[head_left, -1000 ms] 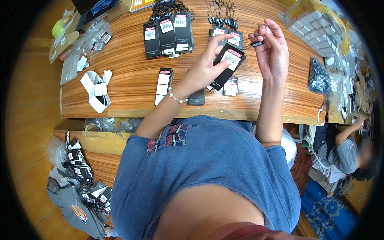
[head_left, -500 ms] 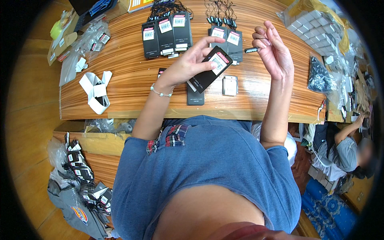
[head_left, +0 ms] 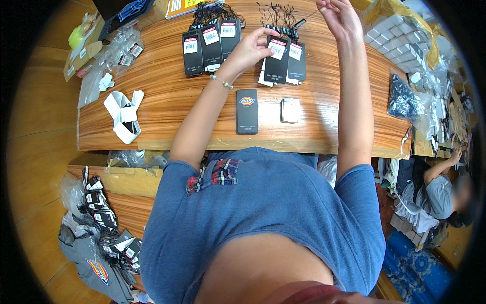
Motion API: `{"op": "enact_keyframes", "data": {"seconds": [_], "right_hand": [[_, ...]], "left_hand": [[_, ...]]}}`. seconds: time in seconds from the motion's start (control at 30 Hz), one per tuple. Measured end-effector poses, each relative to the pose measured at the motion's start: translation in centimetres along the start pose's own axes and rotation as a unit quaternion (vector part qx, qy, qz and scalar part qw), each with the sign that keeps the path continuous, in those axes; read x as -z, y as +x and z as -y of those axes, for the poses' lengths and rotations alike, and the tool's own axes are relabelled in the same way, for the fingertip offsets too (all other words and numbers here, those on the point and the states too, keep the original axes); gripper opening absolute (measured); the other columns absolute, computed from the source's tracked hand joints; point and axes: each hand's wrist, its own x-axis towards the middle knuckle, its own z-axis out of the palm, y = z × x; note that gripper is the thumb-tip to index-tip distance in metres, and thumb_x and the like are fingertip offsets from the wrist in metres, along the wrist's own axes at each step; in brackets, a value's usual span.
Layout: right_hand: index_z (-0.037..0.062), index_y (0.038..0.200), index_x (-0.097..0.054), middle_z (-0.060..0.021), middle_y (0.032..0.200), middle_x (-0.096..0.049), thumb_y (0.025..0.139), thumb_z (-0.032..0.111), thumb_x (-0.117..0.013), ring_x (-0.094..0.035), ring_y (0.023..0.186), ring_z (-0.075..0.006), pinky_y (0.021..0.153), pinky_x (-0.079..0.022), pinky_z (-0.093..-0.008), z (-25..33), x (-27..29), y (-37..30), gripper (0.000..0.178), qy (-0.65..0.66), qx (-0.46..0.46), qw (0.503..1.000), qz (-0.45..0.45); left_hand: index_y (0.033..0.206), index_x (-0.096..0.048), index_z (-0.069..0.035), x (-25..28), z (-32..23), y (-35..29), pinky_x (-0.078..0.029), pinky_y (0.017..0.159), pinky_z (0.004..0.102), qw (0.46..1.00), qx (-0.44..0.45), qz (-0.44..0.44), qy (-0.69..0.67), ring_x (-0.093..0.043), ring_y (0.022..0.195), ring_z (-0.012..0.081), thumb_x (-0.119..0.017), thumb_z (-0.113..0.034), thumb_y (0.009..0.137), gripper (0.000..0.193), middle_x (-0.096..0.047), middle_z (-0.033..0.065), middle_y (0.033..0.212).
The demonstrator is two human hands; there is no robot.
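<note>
My left hand [head_left: 248, 52] is closed on the upper left edge of a black hang tag [head_left: 276, 67], thumb on its white barcode sticker. That tag lies over a pile of matching hang tags [head_left: 296, 63] whose black cords fan out toward the far side. Up at the top edge of the view, my right hand [head_left: 342, 20] pinches a thin dark cord; its fingertips are partly cut off. A small black plastic tab [head_left: 300, 23] hangs on that cord, left of the fingers. Nearer me, a single black tag [head_left: 247, 121] lies front side up beside a small stack of whitish stickers [head_left: 289, 110].
Another group of black tags [head_left: 202, 55] with bunched cords stands to the left. A white paper strip [head_left: 121, 116] curls at the left. Small white boxes [head_left: 392, 30] and a bag of black pieces [head_left: 403, 96] are at the right. Another person [head_left: 439, 192] sits at far right.
My left hand has carried the hang tag away from me onto the right-hand pile. My right hand has risen to the top edge, drawing the cord and tab with it. The single tag is uncovered.
</note>
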Motion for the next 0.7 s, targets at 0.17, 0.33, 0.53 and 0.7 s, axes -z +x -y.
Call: {"op": "enact_keyframes", "data": {"seconds": [0.17, 0.33, 0.53, 0.7], "right_hand": [[0.0044, 0.098, -0.050, -0.0075, 0.078, -0.053, 0.081, -0.003, -0.052, -0.054, 0.070, -0.0172, 0.063, -0.047, -0.0269, -2.6, 2.2, 4.9, 0.019, -0.074, 0.029, 0.997, -0.012], [0.0043, 0.100, -0.050, -0.0095, 0.079, -0.056, 0.078, -0.006, -0.052, -0.057, 0.070, -0.0192, 0.060, -0.048, -0.0263, -3.2, 1.9, 6.4, 0.024, -0.109, 0.005, 0.994, -0.004], [0.0030, 0.090, -0.054, -0.0095, 0.074, -0.056, 0.073, -0.011, -0.051, -0.054, 0.060, -0.0157, 0.047, -0.040, -0.0205, -6.8, 1.9, 8.3, 0.022, -0.161, -0.030, 0.986, 0.027], [-0.0006, 0.103, -0.052, -0.0116, 0.083, -0.057, 0.081, -0.005, -0.053, -0.053, 0.069, -0.0134, 0.056, -0.043, -0.0210, -10.9, 5.6, 11.1, 0.023, -0.343, -0.054, 0.938, 0.000]], "left_hand": [[0.114, -0.048, -0.003, 0.0, 1.3, 2.1, -0.048, 0.072, 0.0222, 0.997, 0.003, -0.042, 0.059, -0.060, 0.083, 0.0122, -0.060, 0.003, 0.076, 0.041, -0.060, 0.0097, 0.099], [0.110, -0.052, -0.004, -0.3, 2.3, 3.0, -0.048, 0.069, 0.0226, 0.993, 0.003, -0.042, 0.111, -0.060, 0.078, 0.0124, -0.063, 0.001, 0.074, 0.038, -0.059, 0.0091, 0.094], [0.109, -0.055, -0.006, -0.5, 2.1, 1.7, -0.040, 0.089, 0.0334, 0.894, -0.082, -0.114, 0.426, -0.048, 0.097, 0.0256, -0.071, -0.011, 0.067, 0.045, -0.051, 0.0122, 0.101], [0.123, -0.045, -0.006, -1.9, -0.8, -1.6, -0.031, 0.099, 0.0395, 0.903, -0.124, -0.134, 0.388, -0.039, 0.111, 0.0326, -0.067, -0.019, 0.073, 0.056, -0.043, 0.0159, 0.115]]}}
